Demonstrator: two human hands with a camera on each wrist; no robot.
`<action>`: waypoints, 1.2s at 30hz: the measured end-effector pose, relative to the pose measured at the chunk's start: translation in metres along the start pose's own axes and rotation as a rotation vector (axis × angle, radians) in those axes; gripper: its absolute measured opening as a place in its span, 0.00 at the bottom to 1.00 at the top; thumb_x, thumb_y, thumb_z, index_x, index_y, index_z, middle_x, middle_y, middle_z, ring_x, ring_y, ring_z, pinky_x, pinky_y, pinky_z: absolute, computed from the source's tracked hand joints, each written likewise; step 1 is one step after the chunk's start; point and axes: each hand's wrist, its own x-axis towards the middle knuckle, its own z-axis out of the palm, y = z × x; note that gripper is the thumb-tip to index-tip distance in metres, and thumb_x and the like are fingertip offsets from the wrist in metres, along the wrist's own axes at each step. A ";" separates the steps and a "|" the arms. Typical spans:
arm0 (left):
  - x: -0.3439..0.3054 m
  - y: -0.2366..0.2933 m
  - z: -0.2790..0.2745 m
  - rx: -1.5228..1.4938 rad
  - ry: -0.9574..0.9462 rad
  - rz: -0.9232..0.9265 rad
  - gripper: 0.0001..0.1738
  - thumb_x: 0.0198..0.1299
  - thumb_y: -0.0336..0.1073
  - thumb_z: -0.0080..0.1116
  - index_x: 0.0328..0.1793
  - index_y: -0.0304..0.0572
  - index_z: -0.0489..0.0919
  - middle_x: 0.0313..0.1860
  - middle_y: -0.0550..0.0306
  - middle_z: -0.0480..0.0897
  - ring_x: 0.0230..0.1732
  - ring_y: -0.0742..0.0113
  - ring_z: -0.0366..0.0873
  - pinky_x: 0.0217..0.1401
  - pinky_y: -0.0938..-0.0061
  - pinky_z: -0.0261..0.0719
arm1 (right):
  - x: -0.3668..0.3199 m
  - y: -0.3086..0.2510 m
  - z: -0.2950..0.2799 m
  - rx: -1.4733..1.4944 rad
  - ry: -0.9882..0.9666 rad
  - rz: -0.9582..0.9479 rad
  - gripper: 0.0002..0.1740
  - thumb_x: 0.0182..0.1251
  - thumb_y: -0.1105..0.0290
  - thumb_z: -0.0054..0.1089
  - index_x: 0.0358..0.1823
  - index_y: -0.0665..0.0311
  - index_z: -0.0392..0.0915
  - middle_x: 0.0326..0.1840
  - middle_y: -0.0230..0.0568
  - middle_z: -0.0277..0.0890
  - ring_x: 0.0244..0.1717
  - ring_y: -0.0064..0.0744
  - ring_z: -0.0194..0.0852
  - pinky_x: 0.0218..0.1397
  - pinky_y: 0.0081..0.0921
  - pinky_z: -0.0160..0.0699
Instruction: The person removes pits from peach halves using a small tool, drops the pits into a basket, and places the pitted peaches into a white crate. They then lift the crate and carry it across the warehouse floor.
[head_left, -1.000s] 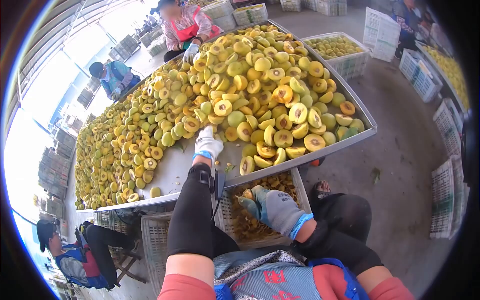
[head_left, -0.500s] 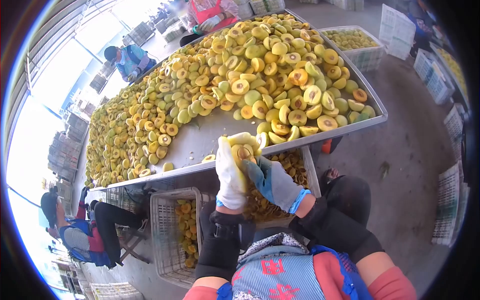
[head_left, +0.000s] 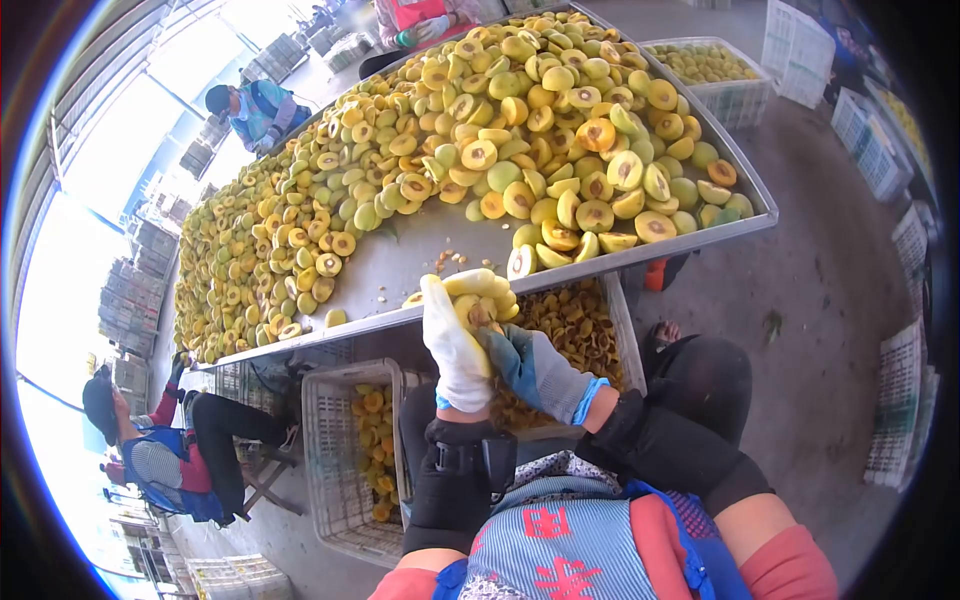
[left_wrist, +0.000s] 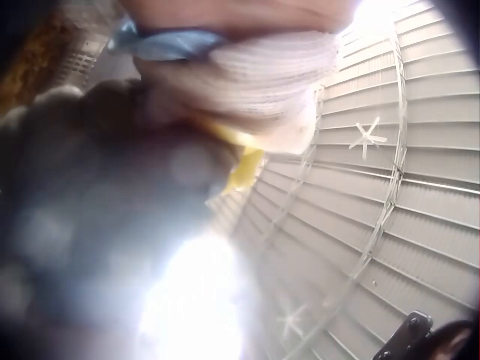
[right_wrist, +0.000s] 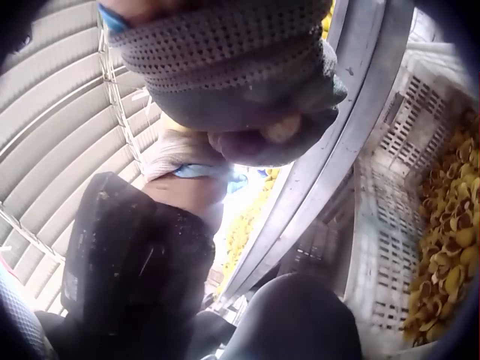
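My left hand (head_left: 455, 345), in a white glove with yellow-stained fingers, holds a halved yellow stone fruit (head_left: 478, 312), cut side up, just in front of the table edge. Against that fruit half my right hand (head_left: 548, 372), in a grey-blue glove, has its fingertips; its fingers are curled in the right wrist view, with a small pale tan piece (right_wrist: 283, 128) between them. Much of the fruit is hidden by the gloves. Another half lies by the table edge, behind the left hand. In the left wrist view the white glove (left_wrist: 255, 82) is blurred.
Halved fruit (head_left: 560, 130) is heaped on the metal-rimmed table (head_left: 400, 265), with small loose stones (head_left: 450, 260) on bare metal. Below stand a crate of brown-yellow scraps (head_left: 575, 325) and a crate (head_left: 318, 440) with fruit halves. A seated person (head_left: 165, 450) is at left; others sit around.
The left hand has come back from the heap with fruit and met the right hand before the table edge. Several small stones now lie on the bare metal behind the hands.
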 end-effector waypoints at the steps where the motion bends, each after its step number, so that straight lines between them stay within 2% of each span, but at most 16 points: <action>1: -0.003 0.003 0.004 -0.042 0.033 -0.015 0.34 0.78 0.61 0.37 0.46 0.35 0.80 0.35 0.46 0.84 0.32 0.57 0.82 0.40 0.63 0.86 | 0.000 0.001 0.001 0.022 -0.001 -0.006 0.29 0.79 0.45 0.51 0.48 0.69 0.81 0.34 0.39 0.81 0.37 0.21 0.74 0.41 0.25 0.77; 2: -0.005 0.006 0.005 -0.084 0.066 -0.027 0.34 0.78 0.60 0.37 0.44 0.34 0.80 0.34 0.46 0.84 0.31 0.58 0.82 0.39 0.64 0.85 | 0.002 0.001 0.002 0.044 -0.003 -0.013 0.29 0.78 0.44 0.52 0.46 0.68 0.81 0.31 0.34 0.80 0.35 0.18 0.73 0.37 0.22 0.76; 5: 0.007 0.006 -0.017 0.105 -0.196 -0.009 0.36 0.77 0.59 0.39 0.34 0.32 0.81 0.29 0.44 0.83 0.28 0.58 0.82 0.35 0.67 0.83 | -0.001 -0.051 -0.015 0.072 -0.253 0.432 0.34 0.74 0.34 0.48 0.36 0.61 0.79 0.21 0.31 0.72 0.18 0.21 0.66 0.19 0.23 0.65; 6: 0.004 0.010 -0.011 0.102 -0.142 -0.061 0.38 0.77 0.59 0.40 0.28 0.30 0.80 0.26 0.43 0.83 0.26 0.59 0.80 0.31 0.69 0.81 | -0.004 -0.057 -0.015 0.183 -0.314 0.591 0.35 0.71 0.27 0.45 0.30 0.54 0.72 0.15 0.25 0.61 0.09 0.19 0.52 0.11 0.21 0.49; 9: 0.001 0.009 -0.012 -0.076 -0.174 -0.092 0.33 0.78 0.58 0.40 0.31 0.36 0.76 0.23 0.46 0.79 0.23 0.58 0.76 0.25 0.67 0.76 | 0.000 -0.053 -0.022 0.510 -0.568 0.813 0.35 0.71 0.27 0.45 0.29 0.53 0.70 0.14 0.21 0.57 0.10 0.15 0.49 0.11 0.18 0.49; 13: 0.016 0.004 -0.029 -0.531 -0.060 -0.185 0.23 0.73 0.58 0.47 0.34 0.51 0.73 0.26 0.62 0.75 0.25 0.63 0.72 0.25 0.69 0.72 | -0.008 -0.035 -0.018 0.784 -0.726 0.776 0.35 0.72 0.27 0.41 0.31 0.53 0.70 0.14 0.19 0.51 0.10 0.12 0.46 0.10 0.14 0.50; 15: 0.027 0.013 -0.063 -0.518 -0.009 -0.174 0.20 0.72 0.57 0.46 0.34 0.53 0.72 0.29 0.61 0.73 0.29 0.64 0.72 0.31 0.69 0.71 | -0.015 -0.036 -0.021 0.740 -0.620 0.820 0.35 0.73 0.27 0.40 0.34 0.54 0.71 0.16 0.19 0.53 0.11 0.12 0.47 0.10 0.12 0.50; 19: 0.014 0.041 -0.170 0.506 0.385 0.111 0.17 0.71 0.43 0.56 0.47 0.34 0.85 0.34 0.50 0.87 0.35 0.55 0.86 0.38 0.67 0.84 | -0.022 -0.034 -0.032 0.613 -0.360 0.799 0.37 0.71 0.25 0.40 0.36 0.54 0.71 0.18 0.21 0.56 0.13 0.15 0.50 0.12 0.15 0.51; 20: 0.012 0.046 -0.202 1.432 0.491 0.388 0.15 0.65 0.39 0.61 0.47 0.33 0.86 0.40 0.43 0.88 0.39 0.50 0.86 0.47 0.63 0.84 | -0.022 -0.034 -0.030 0.561 -0.309 0.797 0.37 0.70 0.24 0.40 0.36 0.54 0.71 0.18 0.21 0.56 0.13 0.15 0.50 0.13 0.16 0.51; 21: 0.010 0.052 -0.205 1.610 0.689 0.427 0.15 0.61 0.39 0.64 0.47 0.34 0.86 0.44 0.38 0.87 0.46 0.47 0.86 0.53 0.61 0.81 | -0.022 -0.034 -0.027 0.510 -0.261 0.796 0.38 0.69 0.24 0.40 0.35 0.54 0.71 0.18 0.21 0.56 0.13 0.16 0.50 0.14 0.17 0.51; 23: 0.027 0.058 -0.183 1.525 0.639 0.621 0.14 0.62 0.37 0.63 0.48 0.35 0.86 0.45 0.40 0.87 0.47 0.47 0.85 0.54 0.62 0.81 | -0.018 -0.038 -0.022 0.418 -0.184 0.778 0.38 0.70 0.24 0.40 0.32 0.55 0.70 0.17 0.23 0.57 0.12 0.19 0.50 0.15 0.21 0.52; 25: 0.050 0.056 -0.121 1.271 0.304 0.670 0.14 0.64 0.36 0.63 0.51 0.35 0.85 0.45 0.43 0.87 0.45 0.52 0.85 0.54 0.65 0.81 | -0.011 -0.044 -0.019 0.325 -0.101 0.789 0.37 0.71 0.25 0.39 0.31 0.55 0.70 0.16 0.25 0.59 0.12 0.21 0.51 0.15 0.22 0.52; 27: 0.094 0.036 -0.076 1.131 -0.033 0.609 0.15 0.63 0.39 0.64 0.53 0.40 0.85 0.47 0.46 0.87 0.47 0.56 0.85 0.55 0.67 0.81 | -0.009 -0.044 -0.024 0.250 -0.048 0.646 0.33 0.77 0.33 0.39 0.36 0.56 0.74 0.17 0.26 0.62 0.12 0.22 0.57 0.15 0.23 0.57; 30: 0.167 -0.004 -0.014 1.314 -0.333 0.525 0.23 0.61 0.44 0.61 0.61 0.45 0.81 0.57 0.45 0.84 0.60 0.46 0.80 0.64 0.61 0.77 | -0.006 -0.043 -0.035 0.244 0.010 0.469 0.26 0.82 0.43 0.39 0.48 0.56 0.78 0.23 0.25 0.67 0.15 0.18 0.60 0.16 0.21 0.60; 33: 0.220 -0.054 0.018 1.766 -0.313 0.335 0.30 0.56 0.50 0.65 0.64 0.47 0.77 0.63 0.44 0.80 0.64 0.49 0.77 0.67 0.58 0.74 | 0.002 -0.036 -0.043 0.327 0.067 0.411 0.23 0.84 0.48 0.39 0.52 0.57 0.78 0.25 0.23 0.68 0.16 0.15 0.60 0.17 0.20 0.62; 36: 0.209 -0.046 0.025 1.749 -0.351 0.248 0.26 0.56 0.52 0.66 0.57 0.46 0.79 0.57 0.44 0.83 0.62 0.50 0.79 0.66 0.57 0.74 | 0.003 -0.034 -0.038 0.353 0.099 0.340 0.22 0.84 0.49 0.41 0.52 0.58 0.78 0.27 0.22 0.68 0.18 0.13 0.60 0.20 0.18 0.63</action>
